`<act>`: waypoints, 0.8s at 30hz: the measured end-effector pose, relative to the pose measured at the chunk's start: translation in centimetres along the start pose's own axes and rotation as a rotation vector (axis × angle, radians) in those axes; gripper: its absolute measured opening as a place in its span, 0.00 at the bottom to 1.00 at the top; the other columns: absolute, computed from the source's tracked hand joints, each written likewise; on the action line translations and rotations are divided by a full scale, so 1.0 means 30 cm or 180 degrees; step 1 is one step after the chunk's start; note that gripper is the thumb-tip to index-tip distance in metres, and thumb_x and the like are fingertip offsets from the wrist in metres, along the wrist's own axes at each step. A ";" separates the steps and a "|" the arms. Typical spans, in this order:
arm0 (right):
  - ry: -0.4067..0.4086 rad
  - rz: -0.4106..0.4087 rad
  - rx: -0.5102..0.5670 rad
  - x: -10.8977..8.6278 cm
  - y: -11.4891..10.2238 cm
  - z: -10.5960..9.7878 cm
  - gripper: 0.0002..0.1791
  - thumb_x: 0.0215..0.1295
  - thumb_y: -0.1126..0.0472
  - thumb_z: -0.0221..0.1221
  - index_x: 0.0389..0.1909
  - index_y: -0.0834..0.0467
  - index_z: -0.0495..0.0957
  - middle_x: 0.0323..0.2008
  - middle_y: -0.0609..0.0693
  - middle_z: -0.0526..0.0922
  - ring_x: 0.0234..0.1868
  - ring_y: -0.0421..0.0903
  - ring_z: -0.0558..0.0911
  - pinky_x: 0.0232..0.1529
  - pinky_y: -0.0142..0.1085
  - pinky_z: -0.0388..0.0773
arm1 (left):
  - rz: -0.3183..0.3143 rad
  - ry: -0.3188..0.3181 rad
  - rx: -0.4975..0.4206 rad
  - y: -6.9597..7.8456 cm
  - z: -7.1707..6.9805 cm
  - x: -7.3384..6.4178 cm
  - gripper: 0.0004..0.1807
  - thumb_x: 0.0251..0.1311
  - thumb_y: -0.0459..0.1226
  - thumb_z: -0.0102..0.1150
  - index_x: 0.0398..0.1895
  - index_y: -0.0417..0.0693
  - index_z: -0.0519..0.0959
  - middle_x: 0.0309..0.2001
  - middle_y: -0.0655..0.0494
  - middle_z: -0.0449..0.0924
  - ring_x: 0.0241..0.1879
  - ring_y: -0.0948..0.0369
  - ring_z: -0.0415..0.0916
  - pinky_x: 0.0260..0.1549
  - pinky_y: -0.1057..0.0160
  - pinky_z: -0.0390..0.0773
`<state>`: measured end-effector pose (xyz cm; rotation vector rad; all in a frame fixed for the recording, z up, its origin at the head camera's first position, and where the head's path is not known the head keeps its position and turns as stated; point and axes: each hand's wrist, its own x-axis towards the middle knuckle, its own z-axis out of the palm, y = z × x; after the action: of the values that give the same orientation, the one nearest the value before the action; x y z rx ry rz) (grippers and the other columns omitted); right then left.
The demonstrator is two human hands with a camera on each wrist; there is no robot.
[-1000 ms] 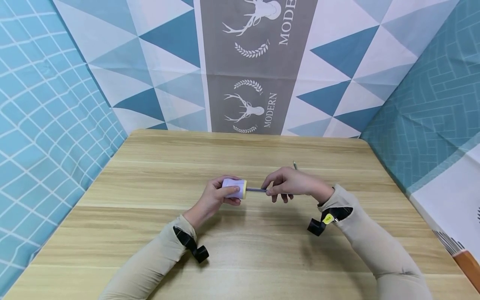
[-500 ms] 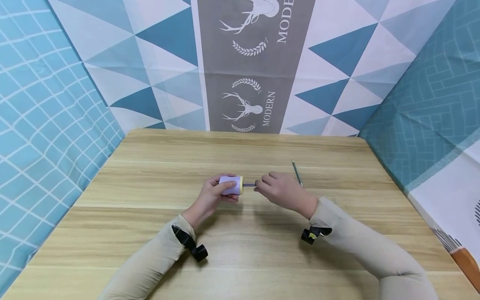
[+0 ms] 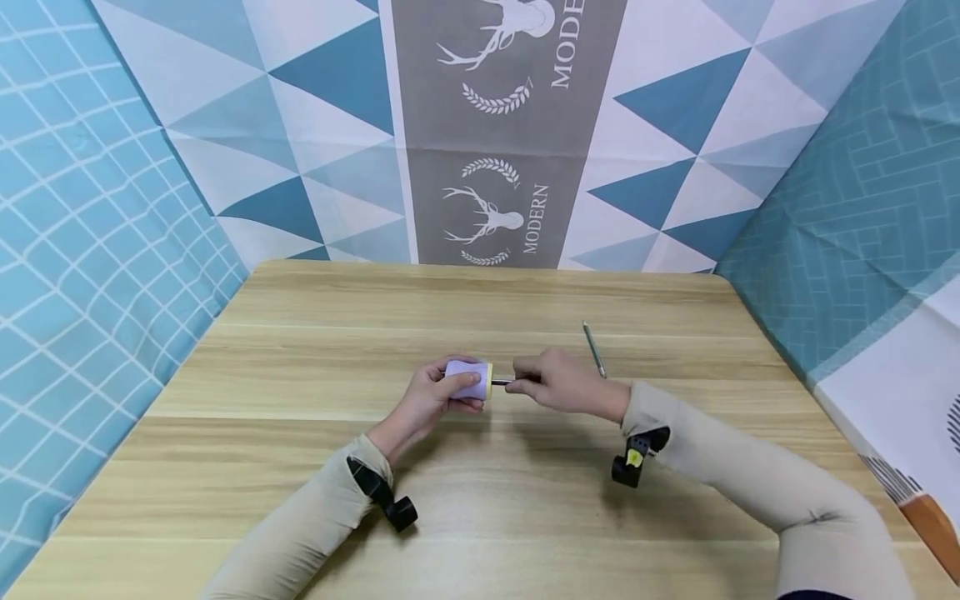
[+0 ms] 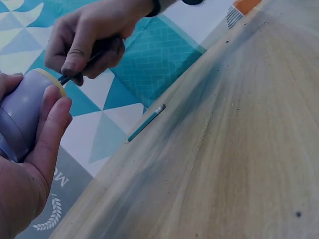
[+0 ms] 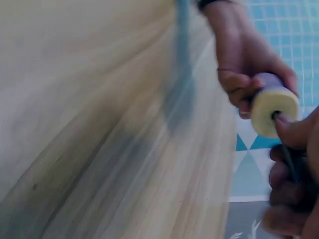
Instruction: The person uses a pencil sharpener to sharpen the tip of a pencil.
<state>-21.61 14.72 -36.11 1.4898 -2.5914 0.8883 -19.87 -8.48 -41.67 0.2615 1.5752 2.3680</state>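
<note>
In the head view my left hand (image 3: 423,400) grips a lavender pencil sharpener (image 3: 459,367) with a pale yellow end, held above the table. A dark pencil (image 3: 500,382) runs into the hole in that end. My right hand (image 3: 566,383) pinches the pencil close to the sharpener, its fingers curled round the shaft. From the left wrist, the sharpener (image 4: 22,109) lies tilted in my left palm, and the right thumb sits near where the pencil goes in. The right wrist view shows the yellow face (image 5: 266,112) with its dark hole; the right hand is blurred there.
A green pencil (image 3: 593,347) lies on the wooden table (image 3: 337,317) behind my right wrist. Patterned cloth walls (image 3: 337,183) stand along the table's back and sides. A black wrist camera (image 3: 627,471) hangs under the right forearm.
My right hand has moved left along the pencil and rolled over, closing its fingers round it, so less shaft shows. The lying pencil has come fully into view. The left hand has barely shifted.
</note>
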 end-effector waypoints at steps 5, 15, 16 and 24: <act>-0.0713 0.1495 0.1920 0.024 0.008 -0.049 0.16 0.69 0.63 0.59 0.21 0.63 0.70 0.09 0.44 0.63 0.09 0.36 0.56 0.10 0.28 0.50 | 0.0032 -0.0105 0.0039 0.006 0.005 -0.005 0.15 0.62 0.25 0.55 0.52 0.34 0.77 0.36 0.44 0.78 0.24 0.57 0.83 0.31 0.58 0.89; -0.0380 0.0948 0.1097 0.015 -0.003 -0.047 0.08 0.68 0.59 0.62 0.29 0.57 0.78 0.15 0.44 0.73 0.11 0.36 0.64 0.10 0.28 0.60 | 0.0091 -0.0041 -0.0027 0.018 -0.004 0.005 0.12 0.60 0.26 0.56 0.45 0.43 0.81 0.36 0.45 0.77 0.22 0.57 0.82 0.29 0.58 0.89; -0.0200 0.0570 0.0526 0.007 -0.009 -0.042 0.08 0.66 0.59 0.64 0.30 0.57 0.79 0.17 0.43 0.75 0.13 0.36 0.67 0.12 0.28 0.63 | 0.0086 -0.0048 -0.0038 0.020 -0.006 0.006 0.12 0.60 0.26 0.56 0.44 0.46 0.81 0.36 0.44 0.77 0.22 0.57 0.83 0.29 0.58 0.89; 0.0961 -0.1727 -0.3332 -0.044 0.025 0.005 0.15 0.80 0.64 0.42 0.39 0.59 0.78 0.28 0.50 0.78 0.21 0.43 0.75 0.14 0.27 0.74 | -0.0061 0.0121 -0.0228 0.030 0.002 0.002 0.10 0.62 0.28 0.54 0.39 0.50 0.81 0.37 0.42 0.76 0.22 0.57 0.82 0.29 0.60 0.89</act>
<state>-21.45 15.95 -36.97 1.3882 -1.7388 -0.2740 -20.03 -8.74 -40.83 0.1863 1.4988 2.4226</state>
